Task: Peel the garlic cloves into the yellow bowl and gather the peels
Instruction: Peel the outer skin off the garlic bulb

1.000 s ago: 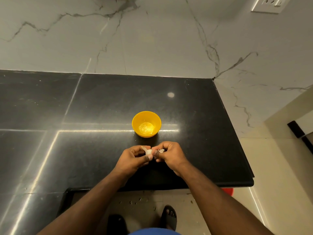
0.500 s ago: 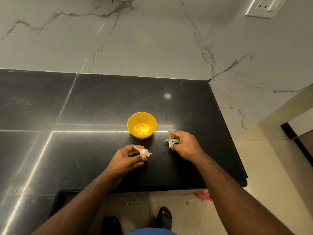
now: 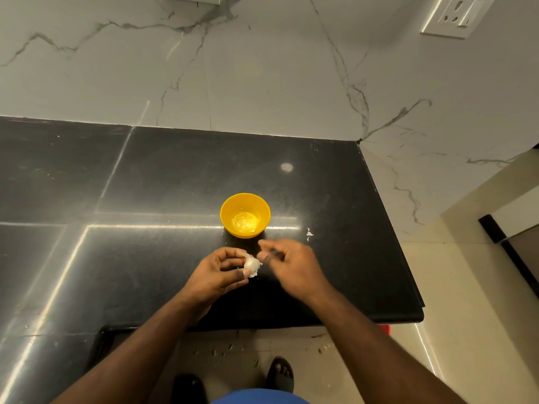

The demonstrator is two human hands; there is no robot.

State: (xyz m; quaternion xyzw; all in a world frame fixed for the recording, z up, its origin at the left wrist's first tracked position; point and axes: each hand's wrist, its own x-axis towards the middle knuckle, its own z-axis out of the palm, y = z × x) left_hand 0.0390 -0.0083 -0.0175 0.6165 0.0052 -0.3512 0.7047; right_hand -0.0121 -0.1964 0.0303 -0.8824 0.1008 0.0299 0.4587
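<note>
While the left hand (image 3: 217, 272) grips the garlic (image 3: 251, 265), the blurred right hand (image 3: 288, 262), grip unclear, should pinch loose skin near the yellow bowl (image 3: 245, 214).

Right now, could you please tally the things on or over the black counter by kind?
Bowl: 1, yellow
Garlic: 1, held in the left hand
Peel scrap: 1, on the counter right of the bowl
Hands: 2, left and right hand
Total: 5
</note>
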